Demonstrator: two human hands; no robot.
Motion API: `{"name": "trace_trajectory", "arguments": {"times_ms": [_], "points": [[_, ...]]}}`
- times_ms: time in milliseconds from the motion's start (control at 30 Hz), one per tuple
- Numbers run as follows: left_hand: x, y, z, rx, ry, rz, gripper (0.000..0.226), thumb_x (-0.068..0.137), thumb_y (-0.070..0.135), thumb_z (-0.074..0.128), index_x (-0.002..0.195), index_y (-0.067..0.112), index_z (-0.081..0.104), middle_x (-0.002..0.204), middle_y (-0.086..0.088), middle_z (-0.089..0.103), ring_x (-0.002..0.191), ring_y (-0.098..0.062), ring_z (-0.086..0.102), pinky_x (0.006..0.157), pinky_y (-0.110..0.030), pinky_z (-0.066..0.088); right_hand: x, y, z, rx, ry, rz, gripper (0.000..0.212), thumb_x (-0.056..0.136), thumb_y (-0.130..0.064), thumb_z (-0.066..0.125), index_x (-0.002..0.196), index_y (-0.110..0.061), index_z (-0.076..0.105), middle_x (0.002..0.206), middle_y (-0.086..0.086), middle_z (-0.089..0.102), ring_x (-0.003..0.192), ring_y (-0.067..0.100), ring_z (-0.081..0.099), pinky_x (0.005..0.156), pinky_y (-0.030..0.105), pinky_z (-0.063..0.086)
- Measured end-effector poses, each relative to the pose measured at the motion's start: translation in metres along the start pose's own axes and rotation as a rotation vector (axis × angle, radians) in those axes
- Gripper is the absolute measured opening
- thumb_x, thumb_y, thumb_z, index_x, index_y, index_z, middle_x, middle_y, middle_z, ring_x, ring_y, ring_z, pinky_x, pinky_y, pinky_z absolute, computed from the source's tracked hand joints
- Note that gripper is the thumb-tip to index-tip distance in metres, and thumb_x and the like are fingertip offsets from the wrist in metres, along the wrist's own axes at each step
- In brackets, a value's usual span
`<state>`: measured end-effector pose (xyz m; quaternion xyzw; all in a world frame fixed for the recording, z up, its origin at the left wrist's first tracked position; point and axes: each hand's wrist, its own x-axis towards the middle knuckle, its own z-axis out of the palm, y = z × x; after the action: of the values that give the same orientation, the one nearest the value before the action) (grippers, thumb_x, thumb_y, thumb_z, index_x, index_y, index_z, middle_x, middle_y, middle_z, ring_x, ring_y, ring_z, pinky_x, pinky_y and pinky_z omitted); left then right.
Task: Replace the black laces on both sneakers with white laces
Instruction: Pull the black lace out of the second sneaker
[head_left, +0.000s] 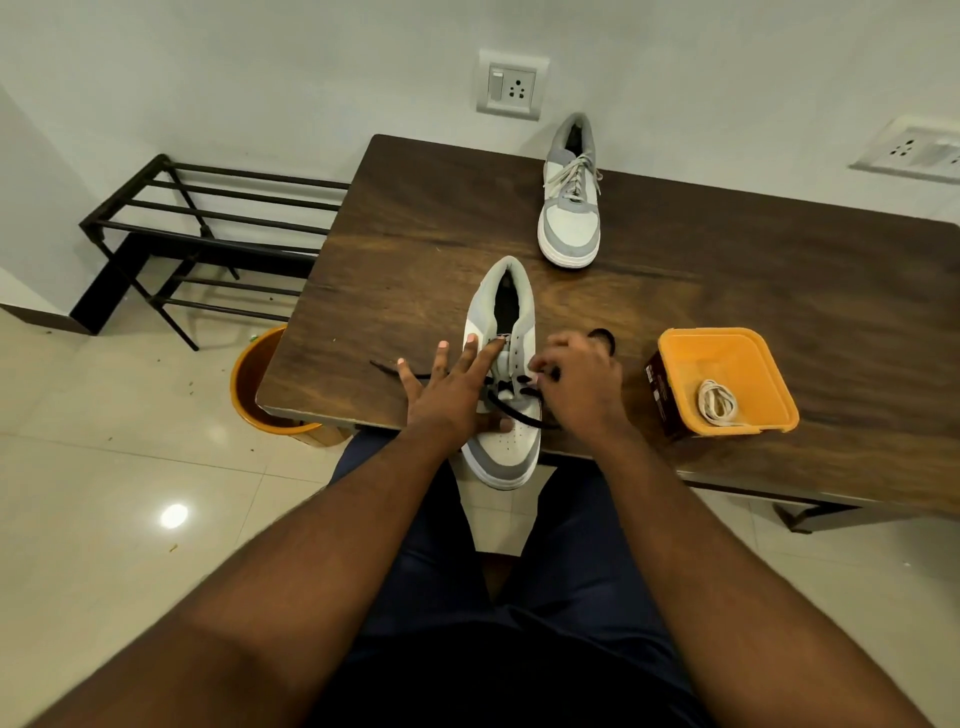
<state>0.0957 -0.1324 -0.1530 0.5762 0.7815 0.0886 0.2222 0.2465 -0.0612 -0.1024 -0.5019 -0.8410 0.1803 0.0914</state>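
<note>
Both grips work on the near sneaker (501, 374), which lies lengthwise at the front edge of the dark wooden worktop (415, 249), its toe overhanging the edge toward the person and its heel pointing to the wall. Left hand (451, 392) lies flat on the sneaker's left side with fingers spread straight, the longest fingertips reaching the upper eyelets and the thumb pressed on the toe box. Right hand (576, 384) is curled over the sneaker's right side, its fingertips pinching the black lace (511, 408) near the middle eyelets. That lace is loosened: it crosses only the lower eyelets, one end trailing left across the worktop under the left hand.

The second sneaker (570, 202) stands farther back near the wall, toe toward the person, already threaded with a white lace. To the right of the near sneaker, well apart from it, sits an orange-rimmed container (727, 379) with brown sides; a coiled white lace (717, 402) lies inside it. A small dark round object, partly hidden behind the right hand, cannot be identified.

On the tiled floor, an orange bucket (260, 384) stands beside the worktop's left corner, and a black metal rack (202, 228) stands against the wall. A switch socket (511, 85) is mounted on the wall above the worktop.
</note>
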Motion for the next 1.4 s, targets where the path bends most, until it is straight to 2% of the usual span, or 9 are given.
{"name": "trace_trajectory", "arguments": {"times_ms": [267, 433, 567, 800, 900, 1000, 1100, 1200, 1400], "points": [[0.000, 0.000, 0.000, 0.009, -0.001, 0.004, 0.111, 0.073, 0.063, 0.071, 0.147, 0.053, -0.011, 0.164, 0.008, -0.005, 0.150, -0.030, -0.009, 0.105, -0.074, -0.010, -0.001, 0.000, 0.024, 0.019, -0.154, 0.155, 0.009, 0.091, -0.028, 0.063, 0.095, -0.026, 0.070, 0.138, -0.007, 0.043, 0.132, 0.022, 0.031, 0.105, 0.046, 0.028], [0.002, -0.003, 0.001, 0.007, 0.008, 0.019, 0.110, 0.072, 0.065, 0.070, 0.147, 0.053, -0.010, 0.165, 0.007, -0.003, 0.151, -0.028, -0.007, 0.106, -0.072, -0.014, -0.006, -0.012, -0.018, 0.951, -0.344, 0.426, 0.021, 0.092, -0.004, 0.059, 0.075, -0.015, 0.064, 0.079, -0.001, 0.064, 0.076, 0.013, 0.058, 0.064, 0.023, 0.046], [0.002, -0.004, 0.003, -0.002, 0.009, 0.027, 0.110, 0.072, 0.068, 0.067, 0.146, 0.054, -0.013, 0.164, 0.008, -0.004, 0.151, -0.028, -0.008, 0.104, -0.071, -0.016, -0.012, -0.021, -0.065, 1.195, -0.355, 0.345, 0.014, 0.092, -0.009, 0.058, 0.085, -0.020, 0.065, 0.077, -0.007, 0.068, 0.076, 0.009, 0.058, 0.076, 0.032, 0.038], [0.000, -0.003, 0.001, -0.004, 0.008, 0.021, 0.111, 0.072, 0.065, 0.069, 0.146, 0.055, -0.013, 0.164, 0.008, -0.005, 0.150, -0.029, -0.009, 0.102, -0.073, -0.016, -0.002, -0.032, -0.084, 1.599, -0.182, 0.374, 0.011, 0.093, -0.014, 0.057, 0.087, -0.020, 0.063, 0.091, -0.004, 0.070, 0.080, 0.009, 0.064, 0.076, 0.037, 0.049], [-0.001, -0.002, 0.000, -0.007, 0.003, 0.019, 0.110, 0.073, 0.064, 0.069, 0.146, 0.054, -0.013, 0.164, 0.008, -0.005, 0.150, -0.029, -0.009, 0.103, -0.073, -0.016, 0.010, -0.021, -0.060, 1.357, 0.124, 0.455, 0.009, 0.088, -0.022, 0.067, 0.095, -0.027, 0.065, 0.093, -0.009, 0.064, 0.088, 0.007, 0.056, 0.085, 0.036, 0.046], [-0.001, -0.001, 0.000, -0.009, 0.004, 0.015, 0.110, 0.073, 0.064, 0.069, 0.146, 0.054, -0.012, 0.164, 0.008, -0.005, 0.150, -0.029, -0.010, 0.103, -0.073, -0.016, 0.006, -0.014, -0.039, 0.788, 0.413, 0.258, 0.023, 0.085, -0.027, 0.070, 0.107, -0.027, 0.063, 0.114, -0.008, 0.057, 0.097, 0.002, 0.054, 0.084, 0.012, 0.044], [0.000, 0.000, -0.001, 0.001, 0.000, 0.005, 0.111, 0.073, 0.064, 0.070, 0.147, 0.054, -0.012, 0.164, 0.009, -0.005, 0.150, -0.029, -0.009, 0.103, -0.073, -0.015, 0.001, -0.011, -0.019, 0.519, 0.160, 0.049, 0.011, 0.089, -0.016, 0.066, 0.099, -0.018, 0.071, 0.098, -0.006, 0.066, 0.086, 0.003, 0.058, 0.080, 0.020, 0.049], [0.000, 0.000, 0.000, 0.003, 0.004, 0.004, 0.110, 0.074, 0.062, 0.070, 0.147, 0.053, -0.011, 0.164, 0.008, -0.004, 0.150, -0.029, -0.008, 0.103, -0.073, -0.015, -0.001, -0.003, 0.006, 0.370, -0.166, 0.083, 0.020, 0.091, -0.010, 0.062, 0.106, -0.015, 0.073, 0.104, -0.002, 0.071, 0.097, 0.010, 0.064, 0.090, 0.027, 0.051], [0.000, 0.000, 0.001, 0.021, 0.000, -0.007, 0.110, 0.073, 0.061, 0.071, 0.147, 0.053, -0.010, 0.164, 0.009, -0.004, 0.151, -0.029, -0.007, 0.103, -0.074, -0.014, -0.003, 0.003, 0.026, 0.085, -0.134, 0.065, 0.013, 0.095, -0.015, 0.052, 0.093, -0.016, 0.065, 0.097, 0.004, 0.067, 0.087, 0.021, 0.060, 0.071, 0.033, 0.048]]}}
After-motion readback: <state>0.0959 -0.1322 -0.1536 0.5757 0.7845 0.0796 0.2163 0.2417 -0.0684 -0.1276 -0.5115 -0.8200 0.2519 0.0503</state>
